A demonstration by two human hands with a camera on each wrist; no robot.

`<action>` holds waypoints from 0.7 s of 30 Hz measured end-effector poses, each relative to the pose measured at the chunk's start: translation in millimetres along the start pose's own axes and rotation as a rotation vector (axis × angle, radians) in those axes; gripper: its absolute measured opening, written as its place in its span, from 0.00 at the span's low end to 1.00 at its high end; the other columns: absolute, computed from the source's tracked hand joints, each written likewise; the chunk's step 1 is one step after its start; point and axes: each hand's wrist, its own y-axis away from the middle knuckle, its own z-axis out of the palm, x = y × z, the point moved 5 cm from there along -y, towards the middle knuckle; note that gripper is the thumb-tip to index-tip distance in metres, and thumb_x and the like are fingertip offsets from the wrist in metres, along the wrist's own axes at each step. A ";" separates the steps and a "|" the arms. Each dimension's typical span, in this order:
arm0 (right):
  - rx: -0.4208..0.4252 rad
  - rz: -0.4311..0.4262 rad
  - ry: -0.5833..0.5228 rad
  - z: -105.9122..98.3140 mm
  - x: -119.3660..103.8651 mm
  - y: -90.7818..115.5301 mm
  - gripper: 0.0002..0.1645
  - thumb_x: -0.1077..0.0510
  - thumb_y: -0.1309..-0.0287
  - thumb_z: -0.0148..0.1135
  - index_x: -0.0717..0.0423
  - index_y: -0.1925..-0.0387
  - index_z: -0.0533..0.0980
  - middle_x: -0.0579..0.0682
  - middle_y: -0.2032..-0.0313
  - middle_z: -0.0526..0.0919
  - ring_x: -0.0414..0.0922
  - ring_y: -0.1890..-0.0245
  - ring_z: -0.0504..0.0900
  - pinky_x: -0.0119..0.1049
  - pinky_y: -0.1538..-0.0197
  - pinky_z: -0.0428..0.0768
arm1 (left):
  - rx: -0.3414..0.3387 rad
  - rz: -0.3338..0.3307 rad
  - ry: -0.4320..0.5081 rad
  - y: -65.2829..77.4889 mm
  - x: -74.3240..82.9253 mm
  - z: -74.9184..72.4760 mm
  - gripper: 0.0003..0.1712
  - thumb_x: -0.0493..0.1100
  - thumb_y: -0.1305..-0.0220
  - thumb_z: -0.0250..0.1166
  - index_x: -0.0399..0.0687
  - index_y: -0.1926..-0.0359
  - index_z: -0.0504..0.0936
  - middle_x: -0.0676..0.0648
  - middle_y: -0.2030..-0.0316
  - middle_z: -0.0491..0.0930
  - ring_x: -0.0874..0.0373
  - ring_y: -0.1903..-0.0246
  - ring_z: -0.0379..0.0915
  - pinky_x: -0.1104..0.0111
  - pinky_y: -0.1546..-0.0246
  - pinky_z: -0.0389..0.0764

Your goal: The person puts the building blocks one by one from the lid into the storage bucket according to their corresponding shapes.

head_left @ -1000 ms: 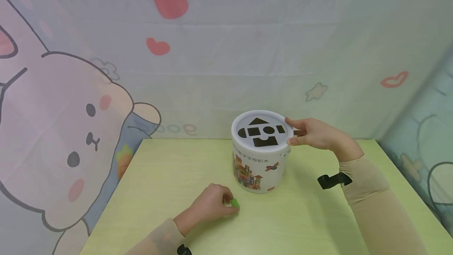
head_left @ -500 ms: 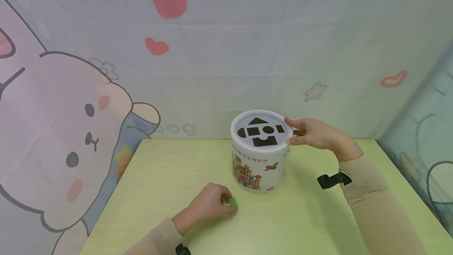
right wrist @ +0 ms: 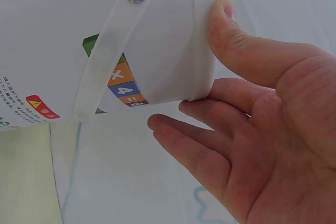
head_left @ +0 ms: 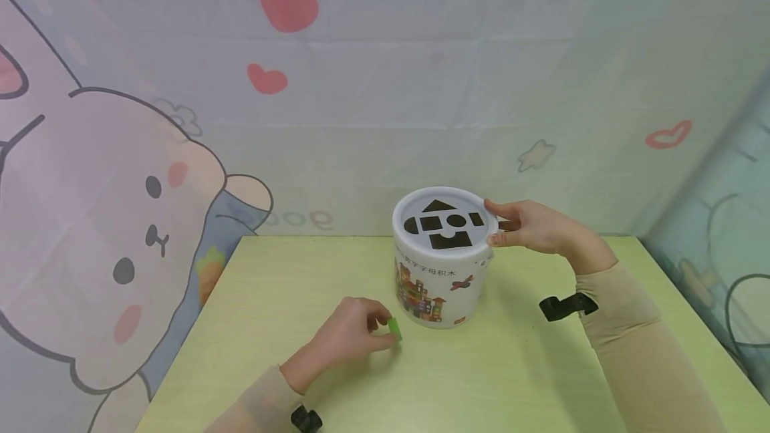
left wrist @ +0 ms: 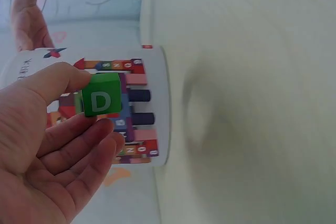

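My left hand (head_left: 345, 329) pinches a small green letter block (left wrist: 102, 95) between thumb and fingertips, a white D on the face seen in the left wrist view. In the head view it is held close over the table, just left of and in front of a white toy-block bucket (head_left: 439, 293). The bucket stands upright, its white lid (head_left: 418, 240) on and pierced with dark shape-sorter openings. My right hand (head_left: 535, 226) grips the lid's right edge. In the right wrist view the thumb (right wrist: 228, 30) lies on the rim, index finger beneath, other fingers spread off the side.
A pale yellow-green table (head_left: 289, 279) extends around the bucket, its far edge against a cloth backdrop (head_left: 385, 85) printed with a rabbit and hearts. A white strap handle (right wrist: 107, 56) hangs at the bucket's side. At far right, a dark cable (head_left: 730, 306) shows.
My left hand has risen slightly and moved a little left with the green block, which is now tilted. The right hand and the bucket hold their places.
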 end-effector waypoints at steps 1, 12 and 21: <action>0.001 0.001 -0.001 -0.1 0.3 0.0 0.54 0.50 0.29 0.73 0.66 0.17 0.54 0.61 0.19 0.56 0.64 0.27 0.70 0.64 0.28 0.67 | 0.014 0.005 0.001 -0.4 1.6 -3.9 0.11 0.44 0.40 0.80 0.46 0.58 0.92 0.51 0.66 0.89 0.59 0.67 0.80 0.69 0.65 0.81; 0.001 -0.013 0.011 -0.8 -1.8 0.2 0.53 0.50 0.29 0.72 0.67 0.18 0.54 0.62 0.19 0.56 0.65 0.27 0.71 0.64 0.28 0.68 | 0.179 0.054 0.085 0.6 23.9 -47.5 0.13 0.41 0.41 0.81 0.47 0.55 0.91 0.53 0.61 0.89 0.54 0.64 0.84 0.65 0.61 0.86; -0.006 -0.007 0.006 -0.7 -2.4 0.1 0.53 0.50 0.29 0.72 0.68 0.18 0.53 0.63 0.19 0.56 0.65 0.27 0.70 0.63 0.28 0.69 | 0.281 0.081 0.194 -2.7 40.9 -70.9 0.13 0.40 0.42 0.82 0.49 0.55 0.91 0.55 0.63 0.89 0.57 0.64 0.85 0.57 0.60 0.88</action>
